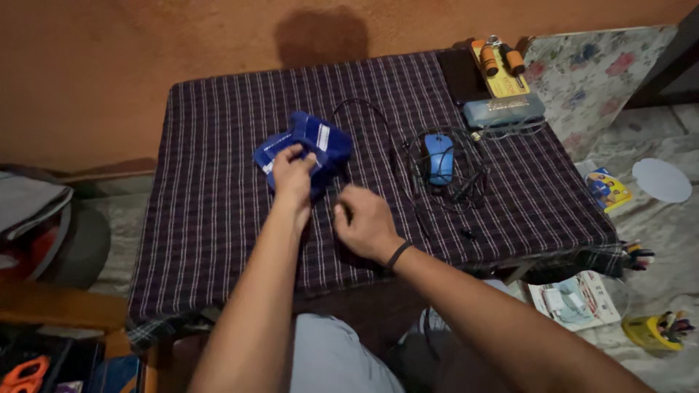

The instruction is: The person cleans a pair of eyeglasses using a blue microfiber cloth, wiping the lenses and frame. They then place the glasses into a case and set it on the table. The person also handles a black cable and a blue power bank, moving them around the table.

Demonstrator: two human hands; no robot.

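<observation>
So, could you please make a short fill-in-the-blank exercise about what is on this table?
1. The left hand grips a ____ pouch.
2. The blue mouse lies inside a coil of black ____.
3. The table is covered with a dark ____ cloth.
4. The right hand wears a black band on its ____.

Missing words: blue; cable; checked; wrist

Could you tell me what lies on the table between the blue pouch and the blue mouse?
In the head view, a thin black cable loops across the checked tablecloth between the blue pouch and the blue mouse.

Home room: cloth-covered table (pixel 218 240), cluttered floor (pixel 655 225).
</observation>
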